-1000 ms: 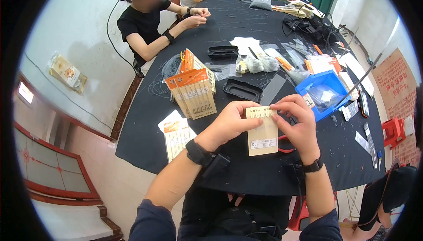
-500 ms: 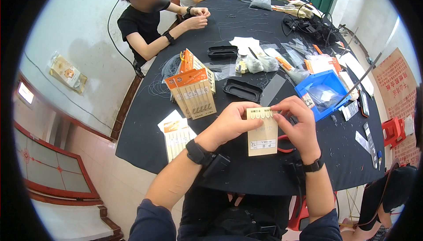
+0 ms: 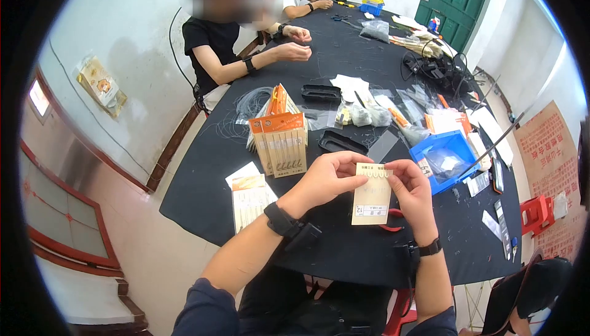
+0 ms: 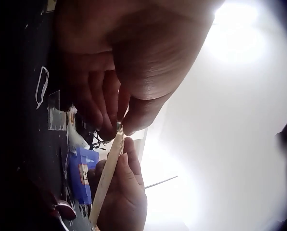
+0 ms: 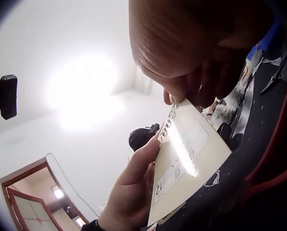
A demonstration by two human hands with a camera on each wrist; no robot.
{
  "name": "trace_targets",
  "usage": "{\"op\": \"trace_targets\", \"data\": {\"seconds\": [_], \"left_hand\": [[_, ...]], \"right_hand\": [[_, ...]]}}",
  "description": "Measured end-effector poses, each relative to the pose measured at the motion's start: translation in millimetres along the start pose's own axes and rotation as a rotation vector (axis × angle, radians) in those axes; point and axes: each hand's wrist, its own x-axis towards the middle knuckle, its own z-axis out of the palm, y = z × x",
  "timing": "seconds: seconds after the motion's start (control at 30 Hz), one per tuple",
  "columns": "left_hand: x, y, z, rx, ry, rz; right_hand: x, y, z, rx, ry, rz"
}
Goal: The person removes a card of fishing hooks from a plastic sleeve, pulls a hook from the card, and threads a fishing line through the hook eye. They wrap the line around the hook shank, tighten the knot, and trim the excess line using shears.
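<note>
A cream card [image 3: 371, 199] with a row of small slots along its top edge and a label marked 12 hangs between both hands over the near table. My left hand [image 3: 329, 180] pinches its upper left corner, with the thumb lying on the front. On the opposite side my right hand [image 3: 415, 193] holds the upper right corner between thumb and fingers. Small wire-like loops run along the slotted edge of the card [image 5: 182, 156] in the right wrist view. Just behind the card, a red handle [image 3: 393, 220] lies on the table, partly hidden.
Orange-topped packs [image 3: 281, 145] stand left of the hands, and a flat pack [image 3: 249, 205] lies nearer. A blue bin [image 3: 447, 184] is at the right. Black trays [image 3: 321, 93], plastic bags [image 3: 361, 116] and cables [image 3: 430, 60] lie farther back. Another person [image 3: 212, 53] sits across the left side.
The head view has tilted, shifting the scene. My right fingers have drawn in closer to the card's upper right corner. The left hand keeps its pinch.
</note>
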Motion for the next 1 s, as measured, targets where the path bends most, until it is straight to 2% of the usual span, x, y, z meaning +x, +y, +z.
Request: {"op": "trace_targets", "data": {"seconds": [0.1,0.23,0.57,0.67,0.73,0.8,0.9,1.0], "left_hand": [[0,1,-4,0.184,0.035,0.093],[-1,-1,-3,0.26,0.095,0.153],[-1,-4,-5,0.337,0.088,0.165],[0,-9,-9,0.4,0.049,0.147],[1,-14,-10,0.462,0.017,0.161],[0,-13,-7,0.519,0.029,0.165],[-2,-11,-2,0.606,0.11,0.201],[2,-29,-1,0.602,0.171,0.41]], "right_hand": [[0,3,-2,0.006,-0.015,-0.007],[0,4,-1,-0.019,-0.018,0.009],[2,8,-8,-0.101,-0.065,0.039],[6,3,-10,-0.251,-0.025,0.0],[20,-8,-11,-0.484,0.037,-0.056],[43,-20,-16,-0.533,0.028,0.042],[99,-32,-26,-0.68,-0.038,0.032],[173,-14,-40,-0.743,0.036,0.061]]}}
